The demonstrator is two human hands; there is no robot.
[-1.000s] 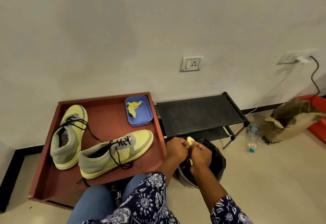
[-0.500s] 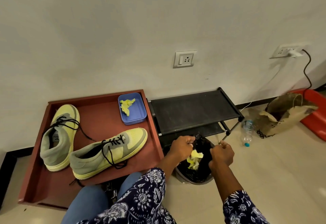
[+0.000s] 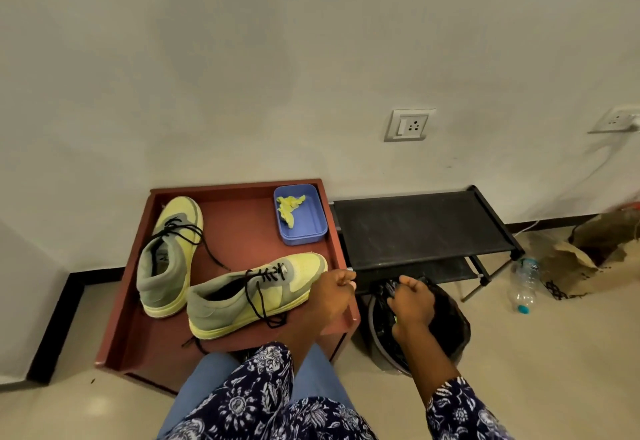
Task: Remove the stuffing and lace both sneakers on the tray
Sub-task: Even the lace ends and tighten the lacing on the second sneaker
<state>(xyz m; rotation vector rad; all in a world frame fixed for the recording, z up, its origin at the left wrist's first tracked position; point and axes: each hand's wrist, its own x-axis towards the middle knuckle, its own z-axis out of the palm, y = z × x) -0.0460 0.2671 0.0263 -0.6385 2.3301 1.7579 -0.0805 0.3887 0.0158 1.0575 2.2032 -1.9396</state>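
Right hand [image 3: 412,304] sits over the mouth of the bin [image 3: 446,327], fingers curled at the edge of its black liner; whether they pinch the plastic or are merely clenched above it cannot be told from this angle. A speck of yellow-green shows just below the wrist, probably stuffing inside the liner. Bin stands on the floor just beside the tray [image 3: 239,231], under the front edge of the black rack [image 3: 415,228], presumably so waste travels only a short way from shoe to liner.

Left hand [image 3: 332,295] is over the tray's right rim, near the toe of the near sneaker [image 3: 242,301], fingers curled, nothing visible in it.

Both sneakers are on the tray. Near sneaker lies across the front, toe pointing right, black lace threaded through some eyelets, ends loose over its side. Far sneaker [image 3: 169,256] stands toe to the wall, lace likewise slack and trailing onto the tray floor. Openings look dark; stuffing inside not confirmed.

Blue tub [image 3: 301,214] in the tray's back right corner holds a yellow scrap [image 3: 290,209], set apart from the shoes.

Judgement: stuffing disposal about done; lacing and tightening remain.
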